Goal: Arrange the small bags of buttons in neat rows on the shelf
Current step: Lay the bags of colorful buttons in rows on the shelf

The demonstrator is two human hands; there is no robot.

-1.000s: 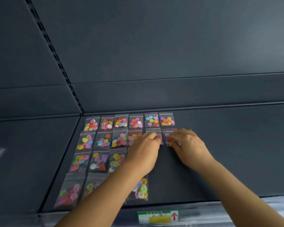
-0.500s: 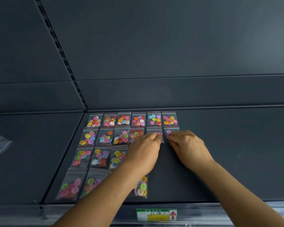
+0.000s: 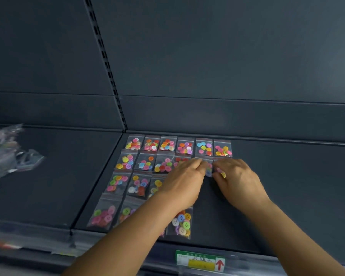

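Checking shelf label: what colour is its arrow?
Red, on the green-and-yellow shelf-edge label; head view.

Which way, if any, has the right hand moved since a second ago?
No. The right hand stays just in front of the back row's rightmost bag; only the camera view has shifted.

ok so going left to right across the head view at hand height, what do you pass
loose bag pile → shelf divider → second-row button bags → left hand → right hand → bare shelf
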